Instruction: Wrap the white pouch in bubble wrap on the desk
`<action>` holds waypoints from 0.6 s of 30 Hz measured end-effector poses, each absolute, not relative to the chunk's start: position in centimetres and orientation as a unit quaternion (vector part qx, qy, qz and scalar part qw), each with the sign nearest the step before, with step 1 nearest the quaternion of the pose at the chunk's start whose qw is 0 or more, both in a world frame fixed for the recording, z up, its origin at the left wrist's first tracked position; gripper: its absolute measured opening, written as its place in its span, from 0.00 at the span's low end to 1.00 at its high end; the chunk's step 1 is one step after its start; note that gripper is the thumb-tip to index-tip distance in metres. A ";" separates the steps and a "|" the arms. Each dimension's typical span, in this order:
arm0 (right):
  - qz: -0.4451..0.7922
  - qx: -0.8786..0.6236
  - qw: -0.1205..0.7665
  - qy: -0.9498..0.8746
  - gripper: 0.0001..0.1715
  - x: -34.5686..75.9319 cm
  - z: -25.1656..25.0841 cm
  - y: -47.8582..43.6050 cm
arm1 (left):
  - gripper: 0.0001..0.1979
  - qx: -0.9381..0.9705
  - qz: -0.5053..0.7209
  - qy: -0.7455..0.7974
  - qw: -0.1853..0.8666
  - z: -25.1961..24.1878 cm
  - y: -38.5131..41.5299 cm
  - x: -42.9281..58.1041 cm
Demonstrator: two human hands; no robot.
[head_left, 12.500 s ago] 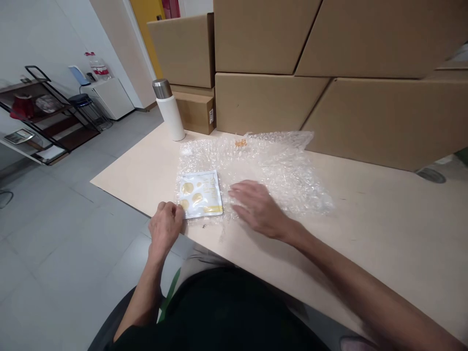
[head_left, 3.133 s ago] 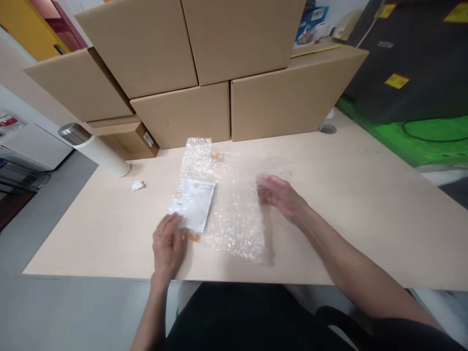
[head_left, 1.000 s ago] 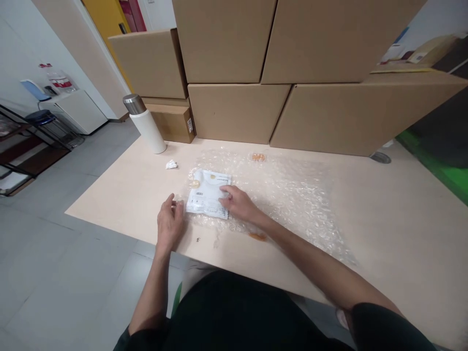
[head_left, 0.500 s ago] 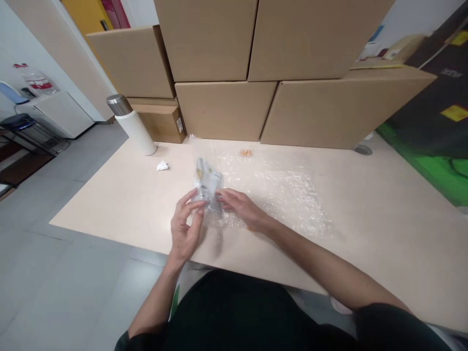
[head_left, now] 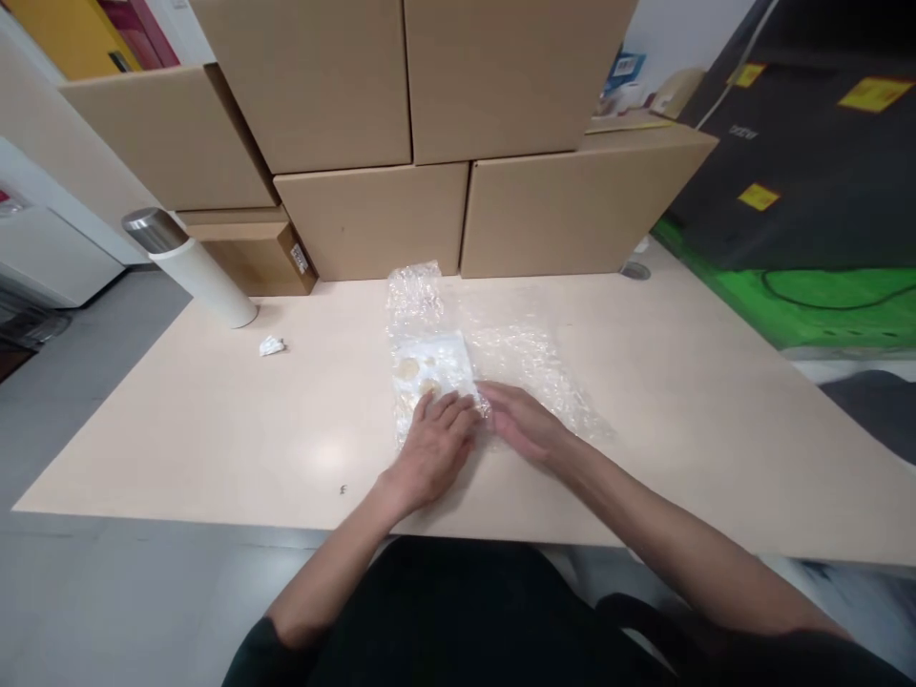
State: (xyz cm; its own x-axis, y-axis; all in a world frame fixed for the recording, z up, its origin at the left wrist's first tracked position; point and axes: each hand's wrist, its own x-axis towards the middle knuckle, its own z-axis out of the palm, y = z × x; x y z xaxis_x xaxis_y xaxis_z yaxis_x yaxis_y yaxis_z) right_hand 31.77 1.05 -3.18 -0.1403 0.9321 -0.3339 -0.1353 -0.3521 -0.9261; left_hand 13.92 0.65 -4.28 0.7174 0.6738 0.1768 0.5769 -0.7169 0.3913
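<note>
One flat white packet with pale gold dots (head_left: 454, 367) lies just below the centre of the frame, with crinkled clear bubble wrap (head_left: 533, 367) around it and seemingly over it, reaching up and to the right. The person's left hand (head_left: 438, 447) rests palm down on the packet's lower part, fingers extended, pressing rather than gripping. The right hand (head_left: 522, 420) is curved at the packet's right edge, touching the wrap; whether it pinches the film cannot be told. The step in hand looks like folding wrap about the packet; the next move would call for holding the packet flat while the right hand brings over the spare wrap. Further out on the pale bench (head_left: 236, 429) are a crumpled white scrap (head_left: 272, 346) and, at upper left, a white bottle (head_left: 207, 281). Stacked cardboard boxes (head_left: 372, 224) stand across the top.
</note>
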 end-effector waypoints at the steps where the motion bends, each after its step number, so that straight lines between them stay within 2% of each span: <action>1: 0.586 -0.537 0.416 -0.441 0.22 32.1 -3.2 0.8 | 0.17 0.918 0.137 0.342 0.147 -4.3 0.7 14.1; 4: 0.371 -0.581 0.426 -0.585 0.28 32.2 -3.2 0.8 | 0.15 0.921 0.117 0.342 0.144 -3.8 0.7 14.3; 6: 0.330 -0.565 0.403 -0.641 0.29 31.6 -3.2 1.4 | 0.14 0.921 0.122 0.332 0.165 -3.6 0.7 14.0; 8: 0.366 -0.553 0.350 -0.661 0.27 30.9 -3.2 2.2 | 0.16 0.904 0.161 0.355 0.178 -3.7 0.8 13.1; 11: 0.414 -0.565 0.310 -0.643 0.27 30.4 -3.2 3.1 | 0.20 0.792 0.306 0.497 0.178 -4.2 1.4 10.8; 12: 0.424 -0.568 0.311 -0.633 0.27 30.3 -3.1 3.2 | 0.25 0.734 0.349 0.544 0.208 -4.3 1.7 9.9; 15: 0.462 -0.574 0.324 -0.594 0.30 30.4 -2.6 3.2 | 0.36 0.569 0.405 0.587 0.410 -4.5 2.6 8.4; 16: 0.478 -0.573 0.330 -0.578 0.32 30.5 -2.4 3.1 | 0.37 0.533 0.420 0.576 0.455 -4.4 2.7 8.4; 18: 0.512 -0.563 0.352 -0.544 0.35 30.5 -2.2 2.9 | 0.37 0.516 0.460 0.543 0.477 -3.7 2.7 9.1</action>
